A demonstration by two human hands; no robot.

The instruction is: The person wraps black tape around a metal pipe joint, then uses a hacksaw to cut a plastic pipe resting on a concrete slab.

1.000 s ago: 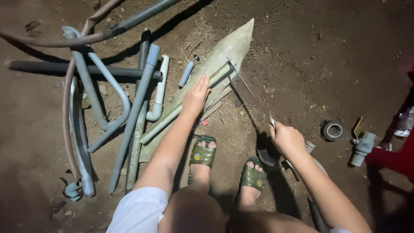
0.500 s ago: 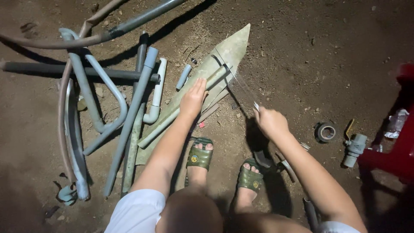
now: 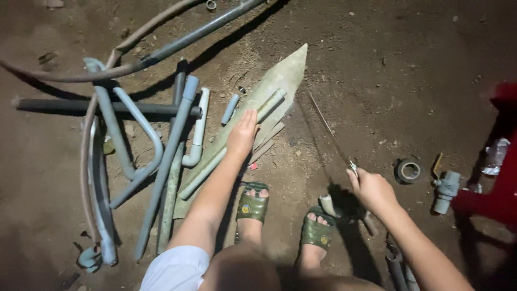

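— We see bare brown dirt ground (image 3: 409, 64), lit from above; a pointed greenish board (image 3: 288, 70) lies slantwise across it; what rests on the board?

— A pale grey pipe (image 3: 269, 105) lies lengthwise along the board; our left hand (image 3: 242, 134) is laid flat on it, fingers together and pointing up the board, so the pipe runs out from under the palm both ways.

— And the other hand?

— Our right hand (image 3: 372, 189) is closed in a fist on the handle of a thin saw blade (image 3: 327, 126); the blade slants up and left from the fist and lies just right of the board, apart from the pipe.

— What lies around us?

— A heap of grey pipes and hoses (image 3: 140, 145) to the left; a roll of tape (image 3: 408, 171) and a grey valve (image 3: 446, 188) to the right; two feet in green sandals (image 3: 253, 205) below, between our arms.
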